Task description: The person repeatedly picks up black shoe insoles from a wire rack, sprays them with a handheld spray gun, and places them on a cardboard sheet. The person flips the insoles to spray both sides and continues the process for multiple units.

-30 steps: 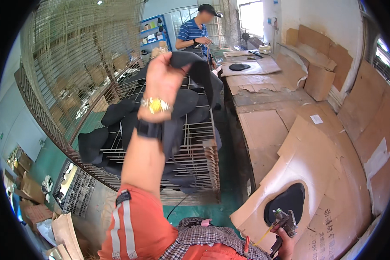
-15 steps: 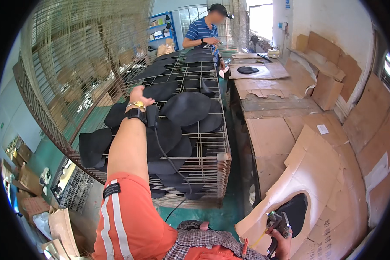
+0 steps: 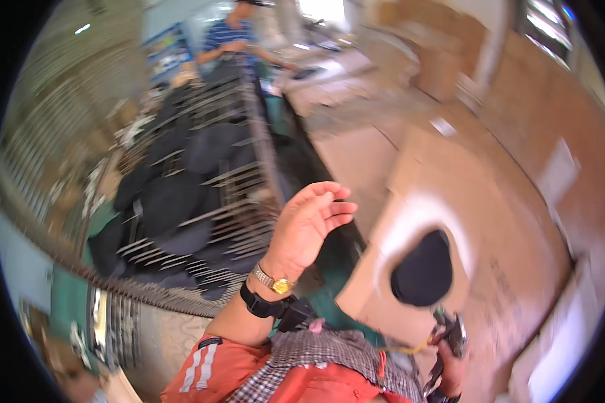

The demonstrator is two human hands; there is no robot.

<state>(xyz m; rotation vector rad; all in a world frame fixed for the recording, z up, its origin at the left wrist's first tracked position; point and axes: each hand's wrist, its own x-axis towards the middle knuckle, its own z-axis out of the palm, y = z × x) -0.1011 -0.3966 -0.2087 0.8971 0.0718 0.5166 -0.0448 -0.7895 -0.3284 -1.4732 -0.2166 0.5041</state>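
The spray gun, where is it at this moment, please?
In the head view, at lower right, the spray gun is in the right hand, just below the black pad.

The left hand point(image 3: 309, 228), bare and loosely curled, hangs in the air between the rack point(image 3: 265, 158) and the cardboard point(image 3: 497, 221). A watch point(image 3: 281, 285) and a black band point(image 3: 259, 303) circle its wrist. The right hand point(image 3: 452, 368) grips a gun point(image 3: 454, 332), blurred, just below a black pad point(image 3: 422, 269) lying flat on the cardboard, partly ringed by a whitish patch point(image 3: 418, 211). Dark pieces point(image 3: 171, 205) cover much of the rack. Beyond it, a co-worker point(image 3: 228, 40) stretches an arm over the bench.
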